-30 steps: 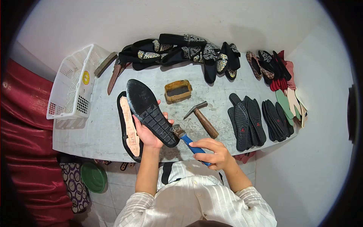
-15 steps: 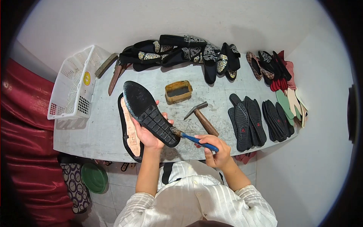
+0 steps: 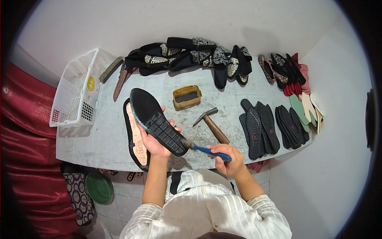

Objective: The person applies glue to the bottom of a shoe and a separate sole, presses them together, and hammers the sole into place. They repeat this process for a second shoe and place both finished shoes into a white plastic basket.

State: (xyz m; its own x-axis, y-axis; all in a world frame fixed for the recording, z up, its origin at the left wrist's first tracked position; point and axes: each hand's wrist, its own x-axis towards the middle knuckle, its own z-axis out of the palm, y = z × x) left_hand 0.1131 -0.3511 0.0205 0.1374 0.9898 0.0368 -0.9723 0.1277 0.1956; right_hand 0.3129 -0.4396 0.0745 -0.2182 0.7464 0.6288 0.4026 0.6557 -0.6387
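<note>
My left hand (image 3: 157, 144) holds a black shoe sole (image 3: 157, 119) from beneath, its inner side with a grid of square hollows facing up. My right hand (image 3: 230, 158) is closed around the blue handle of a brush (image 3: 205, 149). The bristles are at the sole's heel end, near its right edge. Left of the sole, partly behind my left hand, lies a black shoe piece (image 3: 137, 143) with a pale inside. Beyond the sole stands a small yellowish box (image 3: 187, 97) with dark contents. A hammer (image 3: 215, 128) lies to its lower right.
Black shoes with glittery trim (image 3: 191, 57) line the back of the table (image 3: 107, 139). Stacked black soles (image 3: 260, 129) lie at the right, near green and cream insoles (image 3: 300, 109). A white basket (image 3: 77, 91) stands at the left, beside another hammer (image 3: 121, 81).
The brush has shifted slightly at the heel end, and its handle lies a little flatter. The sole in my left hand has moved slightly down, with its toe end lower.
</note>
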